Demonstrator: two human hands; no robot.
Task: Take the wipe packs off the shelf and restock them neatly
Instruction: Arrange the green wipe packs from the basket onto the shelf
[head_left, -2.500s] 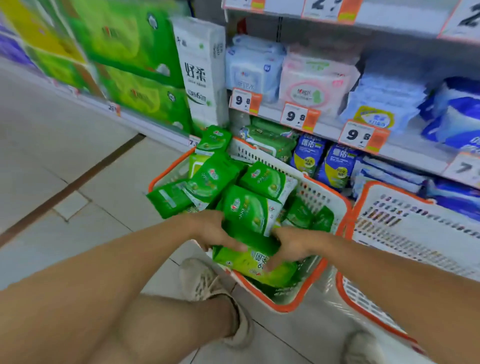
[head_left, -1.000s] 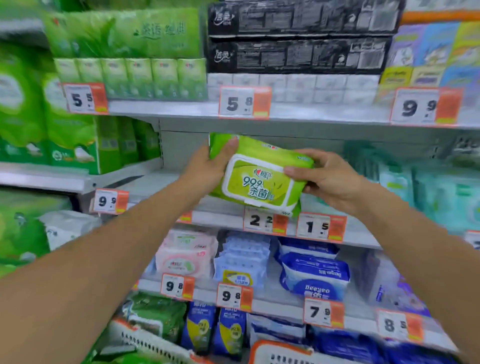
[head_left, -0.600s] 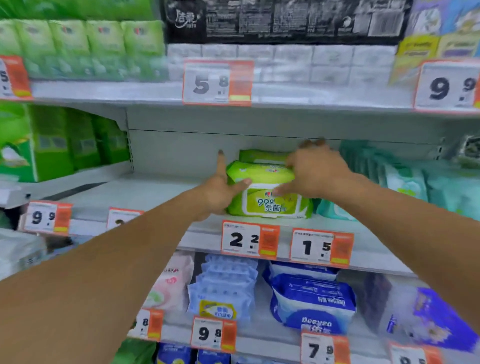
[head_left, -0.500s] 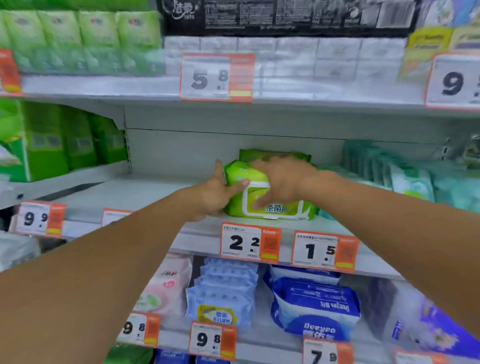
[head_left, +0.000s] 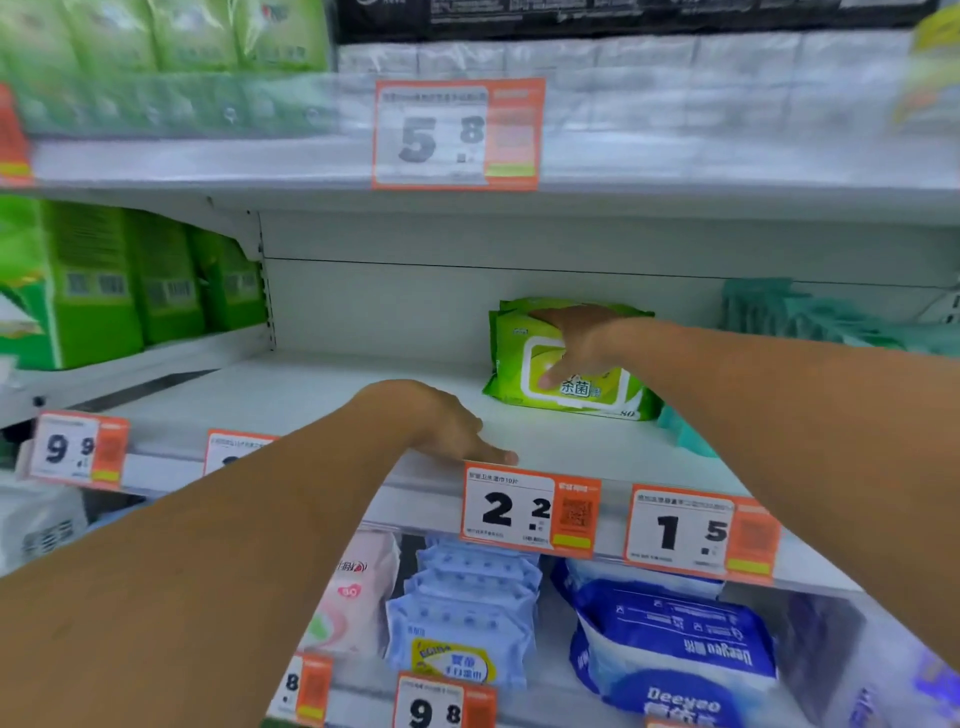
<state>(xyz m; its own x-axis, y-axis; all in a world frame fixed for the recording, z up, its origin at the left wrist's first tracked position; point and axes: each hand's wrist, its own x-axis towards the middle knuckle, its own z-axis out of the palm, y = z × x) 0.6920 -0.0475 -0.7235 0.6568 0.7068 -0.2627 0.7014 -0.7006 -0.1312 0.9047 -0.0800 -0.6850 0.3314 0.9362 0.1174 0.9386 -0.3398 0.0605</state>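
A green wipe pack (head_left: 511, 364) with a white lid label stands tilted at the back of the middle shelf (head_left: 311, 400); another green pack seems to sit behind it. My right hand (head_left: 576, 348) lies over its top and front, fingers spread down across the label, holding it. My left hand (head_left: 441, 426) rests palm down at the shelf's front edge, just above the 2.2 price tag (head_left: 530, 512), holding nothing and apart from the pack.
Teal wipe packs (head_left: 779, 312) stand right of the green pack. Green boxes (head_left: 104, 280) fill the neighbouring shelf on the left. Below are light blue packs (head_left: 467, 613), a pink pack (head_left: 353, 592) and a dark blue pack (head_left: 675, 639). Tissue packs line the shelf above.
I lifted the green pack from the basket to the shelf with both hands. Since half a second ago my left hand let go and drew back to the shelf edge; the right stays on the pack.
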